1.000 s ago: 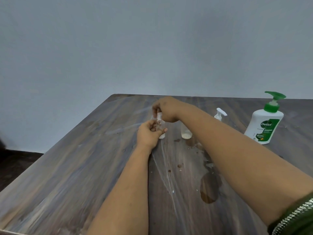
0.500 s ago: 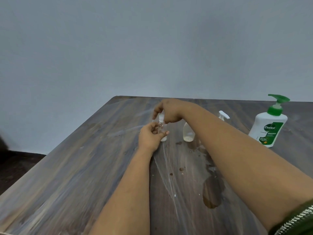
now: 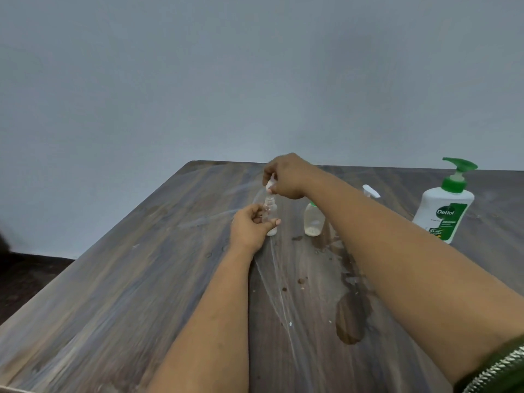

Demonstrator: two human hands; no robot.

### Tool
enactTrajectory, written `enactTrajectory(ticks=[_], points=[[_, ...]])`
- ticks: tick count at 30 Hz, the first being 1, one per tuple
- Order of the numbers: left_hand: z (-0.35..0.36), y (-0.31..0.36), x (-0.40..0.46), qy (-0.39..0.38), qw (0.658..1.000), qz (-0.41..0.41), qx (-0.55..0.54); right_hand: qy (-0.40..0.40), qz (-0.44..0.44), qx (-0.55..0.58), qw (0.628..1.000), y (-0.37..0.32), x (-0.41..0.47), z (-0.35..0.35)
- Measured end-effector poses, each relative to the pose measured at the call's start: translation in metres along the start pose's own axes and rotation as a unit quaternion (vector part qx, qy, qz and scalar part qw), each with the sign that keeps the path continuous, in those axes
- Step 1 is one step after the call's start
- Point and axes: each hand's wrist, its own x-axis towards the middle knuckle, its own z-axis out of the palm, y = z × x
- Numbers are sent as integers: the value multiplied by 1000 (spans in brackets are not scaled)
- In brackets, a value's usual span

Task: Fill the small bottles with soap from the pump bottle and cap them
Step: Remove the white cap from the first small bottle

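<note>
My left hand [image 3: 249, 226] grips a small clear bottle [image 3: 270, 214] that stands on the wooden table [image 3: 141, 279], a little white soap at its bottom and its neck uncovered. Just above the neck, my right hand [image 3: 286, 175] pinches a small white cap [image 3: 270, 185]. A second small clear bottle [image 3: 313, 219] stands to the right, some soap in its base. A white spray cap [image 3: 371, 191] shows behind my right forearm. The white pump bottle with a green pump [image 3: 445, 205] stands at the far right.
Wet patches and soap smears [image 3: 351, 316] lie on the table between my forearms. The table's left edge [image 3: 85, 251] runs diagonally, with dark floor beyond it. A grey wall rises behind the table.
My right hand has lifted the white cap up off the small bottle's neck. My left hand keeps its hold on the bottle.
</note>
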Motion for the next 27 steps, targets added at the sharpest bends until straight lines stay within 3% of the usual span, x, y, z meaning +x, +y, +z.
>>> enactTrajectory(ticks=[4,8,12,15,21,27], points=[[-1,2,-2,0,1000,6,29,115,34,159,980,11,-11,-9],[-2,4,-2,10,992,32,118,122,106,274,948,13,-36,13],[-4,2,-3,20,990,35,136,152,146,243,947,6,-51,67],[-4,3,-4,23,989,28,144,122,154,179,964,8,-49,97],[-6,6,-5,25,987,24,159,90,169,52,980,6,-43,107],[-9,7,-6,19,987,13,160,90,180,57,978,7,-38,109]])
